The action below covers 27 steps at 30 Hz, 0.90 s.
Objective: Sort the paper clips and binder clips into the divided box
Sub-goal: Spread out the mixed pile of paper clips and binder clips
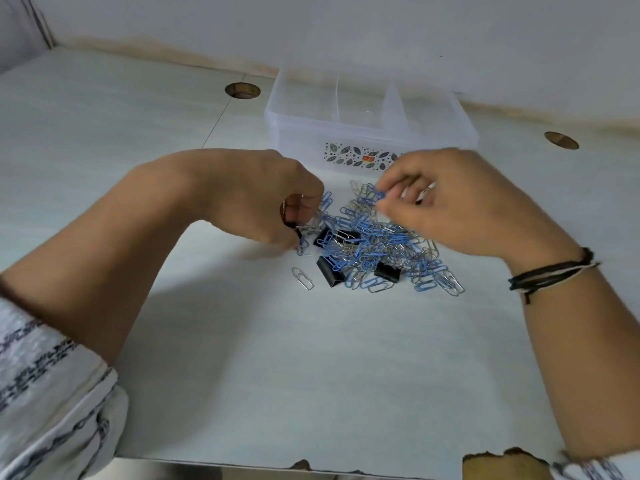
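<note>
1. I judge the sort barely begun: the box (370, 133) looks empty, and the pile (377, 244) of paper and binder clips lies on the worktop (311, 375) just before it.
2. My left hand (263, 199) curls round a few clips; my right hand (446, 206) pinches blue ones.
3. The box's long axis runs left-right, dividers crossing it; the clips point every way.

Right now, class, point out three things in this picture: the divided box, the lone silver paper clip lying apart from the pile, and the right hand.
divided box (370, 142): head view, front wall.
lone silver paper clip (302, 278): head view, its middle.
right hand (450, 206): head view, back of the hand.
</note>
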Each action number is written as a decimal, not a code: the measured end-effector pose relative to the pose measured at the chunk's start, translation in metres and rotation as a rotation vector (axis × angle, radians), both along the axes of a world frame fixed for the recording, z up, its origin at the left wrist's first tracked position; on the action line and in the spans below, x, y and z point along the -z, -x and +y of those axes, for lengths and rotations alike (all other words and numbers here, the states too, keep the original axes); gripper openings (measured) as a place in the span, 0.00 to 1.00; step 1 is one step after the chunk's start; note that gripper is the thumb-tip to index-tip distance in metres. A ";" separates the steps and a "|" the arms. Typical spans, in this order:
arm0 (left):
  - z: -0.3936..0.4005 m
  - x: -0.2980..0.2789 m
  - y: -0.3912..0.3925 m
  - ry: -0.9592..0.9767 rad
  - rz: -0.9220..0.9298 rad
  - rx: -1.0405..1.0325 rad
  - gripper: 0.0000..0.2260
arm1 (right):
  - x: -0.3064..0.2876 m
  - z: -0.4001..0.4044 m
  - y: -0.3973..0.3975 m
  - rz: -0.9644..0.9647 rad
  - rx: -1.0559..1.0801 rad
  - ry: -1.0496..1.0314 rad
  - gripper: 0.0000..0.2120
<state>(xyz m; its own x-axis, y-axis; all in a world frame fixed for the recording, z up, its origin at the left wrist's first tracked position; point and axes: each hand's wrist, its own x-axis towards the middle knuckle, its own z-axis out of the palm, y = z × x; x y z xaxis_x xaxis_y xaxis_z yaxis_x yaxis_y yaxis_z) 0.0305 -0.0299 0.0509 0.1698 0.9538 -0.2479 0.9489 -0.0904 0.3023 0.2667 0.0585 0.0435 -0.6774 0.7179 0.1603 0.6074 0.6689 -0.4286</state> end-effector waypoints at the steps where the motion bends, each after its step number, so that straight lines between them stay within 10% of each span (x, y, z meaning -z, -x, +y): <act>1: 0.000 -0.001 0.003 -0.005 -0.031 -0.013 0.09 | 0.004 -0.006 0.007 -0.022 -0.068 0.041 0.08; 8: -0.001 -0.012 0.021 -0.113 -0.273 -0.091 0.13 | 0.022 -0.015 0.024 -0.220 -0.262 0.045 0.14; 17: 0.006 -0.002 0.051 -0.184 0.080 -0.212 0.13 | 0.013 -0.011 0.011 -0.238 -0.259 0.133 0.18; 27: 0.006 0.002 0.021 -0.265 -0.138 0.021 0.16 | 0.007 -0.010 0.002 -0.313 -0.239 0.125 0.13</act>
